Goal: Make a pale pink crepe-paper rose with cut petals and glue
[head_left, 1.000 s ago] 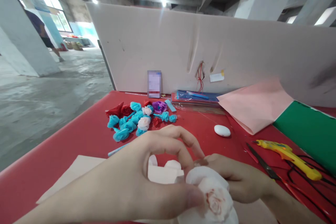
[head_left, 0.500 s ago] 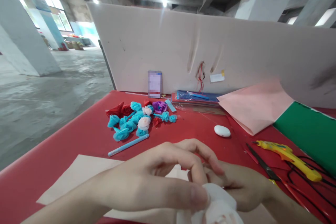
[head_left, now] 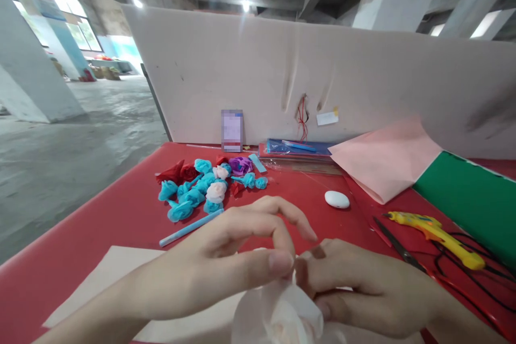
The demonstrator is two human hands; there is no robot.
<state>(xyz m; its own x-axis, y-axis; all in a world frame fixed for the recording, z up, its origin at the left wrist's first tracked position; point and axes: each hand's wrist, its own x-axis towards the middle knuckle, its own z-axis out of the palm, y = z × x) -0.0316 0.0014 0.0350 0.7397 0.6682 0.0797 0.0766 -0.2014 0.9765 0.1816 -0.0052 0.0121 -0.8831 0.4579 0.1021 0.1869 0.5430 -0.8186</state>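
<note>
A pale pinkish-white paper flower [head_left: 288, 317] lies between my hands at the bottom middle, its lower part cut off by the frame. My left hand [head_left: 242, 252] comes over it from the left, thumb and index finger pinched at the flower's upper edge, the other fingers arched above. From the right, my right hand [head_left: 355, 285] has its fingers curled against the flower's side, the thumb low on its petals. Beneath both hands lies a sheet of pale paper [head_left: 100, 279]. Finished paper flowers in blue [head_left: 195, 196], red [head_left: 171, 172], purple [head_left: 241, 165] and pink [head_left: 216, 192] are heaped beyond my left hand.
A blue pen-like stick [head_left: 189, 228] lies before the heap. At right are a white oval object [head_left: 337, 199], scissors [head_left: 399, 244], a yellow glue gun [head_left: 437, 234] with black cable, pink paper [head_left: 382, 164] and a green sheet [head_left: 467, 199]. A pale upright panel [head_left: 226, 64] bounds the red table.
The flower has shifted left and turned, showing more of its outer petal. My right hand has moved closer to it, its fingers now at its side. The view has shifted slightly.
</note>
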